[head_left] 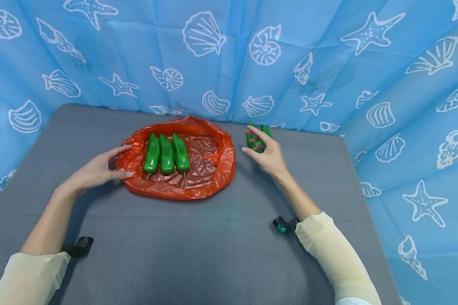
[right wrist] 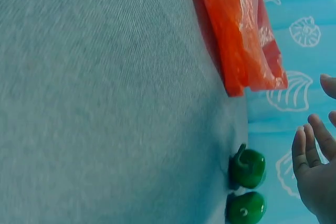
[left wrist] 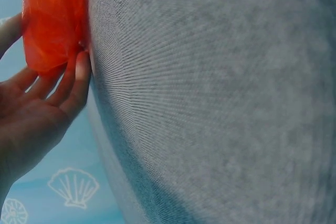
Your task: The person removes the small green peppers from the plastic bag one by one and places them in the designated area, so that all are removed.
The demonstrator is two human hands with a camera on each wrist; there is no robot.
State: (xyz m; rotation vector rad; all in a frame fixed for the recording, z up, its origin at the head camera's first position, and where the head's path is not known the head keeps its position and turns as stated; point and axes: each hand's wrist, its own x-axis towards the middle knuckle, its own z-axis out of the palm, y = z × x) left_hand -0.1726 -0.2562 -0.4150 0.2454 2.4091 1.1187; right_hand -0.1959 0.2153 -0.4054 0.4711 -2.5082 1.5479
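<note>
An orange-red plastic bag (head_left: 223, 169) lies spread on the table with its mouth open upward. Three green peppers (head_left: 166, 155) rest side by side in its left part. My left hand (head_left: 93, 169) touches the bag's left end, thumb and fingers spread along its side; in the left wrist view the fingertips (left wrist: 82, 66) lie against the plastic. To the right of the bag, my right hand (head_left: 269, 154) hovers over two more green peppers (right wrist: 248, 168), fingers apart and holding nothing. The hand partly covers those peppers in the head view.
A grey cloth covers the table (head_left: 198, 250). Behind it and on the right hangs a blue curtain (head_left: 236, 55) with white shell and starfish prints. The two peppers on the right lie near the table's back edge. A black strap (head_left: 285, 224) is on each forearm.
</note>
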